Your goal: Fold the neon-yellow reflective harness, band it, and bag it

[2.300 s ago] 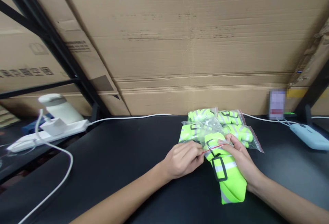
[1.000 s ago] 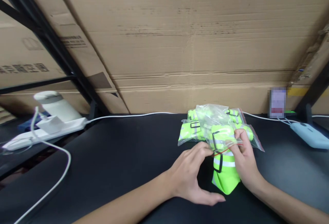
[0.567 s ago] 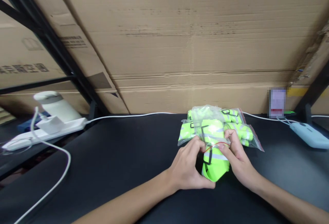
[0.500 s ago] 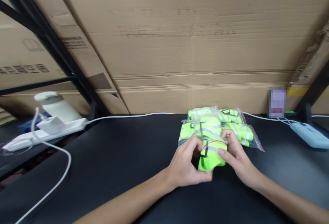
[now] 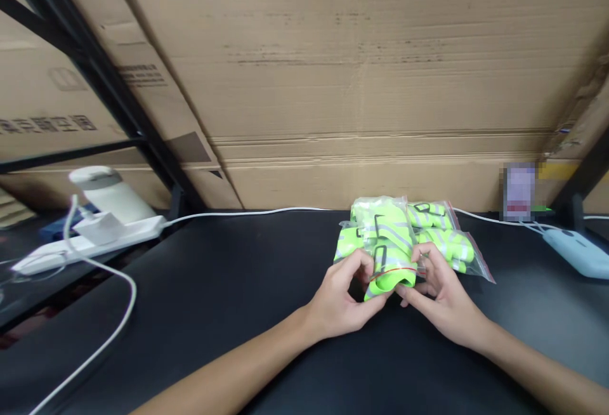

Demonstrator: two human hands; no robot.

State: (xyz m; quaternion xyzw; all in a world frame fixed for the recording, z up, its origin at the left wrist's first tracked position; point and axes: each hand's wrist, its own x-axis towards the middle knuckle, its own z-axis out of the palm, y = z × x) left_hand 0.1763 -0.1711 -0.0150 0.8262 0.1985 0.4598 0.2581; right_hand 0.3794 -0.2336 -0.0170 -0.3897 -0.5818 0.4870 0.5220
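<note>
A rolled fluorescent green reflective vest (image 5: 392, 252) with silver bands and a black buckle lies mostly inside a clear zip bag (image 5: 389, 270), whose red seal line runs across the near end. Part of the green cloth sticks out past that mouth, towards me. My left hand (image 5: 343, 291) is closed on the left edge of the bag's mouth, its thumb beneath the cloth. On the right side, my right hand (image 5: 438, 294) pinches the other edge, thumb at the protruding cloth. Some fingertips are hidden by the bag.
Behind lie several bagged green vests (image 5: 445, 243). A cardboard wall (image 5: 304, 180) rises at the back of the black table (image 5: 228, 275). At left are a white power strip (image 5: 128, 237), a bottle (image 5: 117, 196) and a cable (image 5: 130, 301); at right, a light-blue power bank (image 5: 575, 252) and a blurred upright object (image 5: 518, 190).
The vest has slid farther into the bag, so less cloth sticks out and the red seal line sits nearer its end. My right thumb has moved down to the cloth's edge.
</note>
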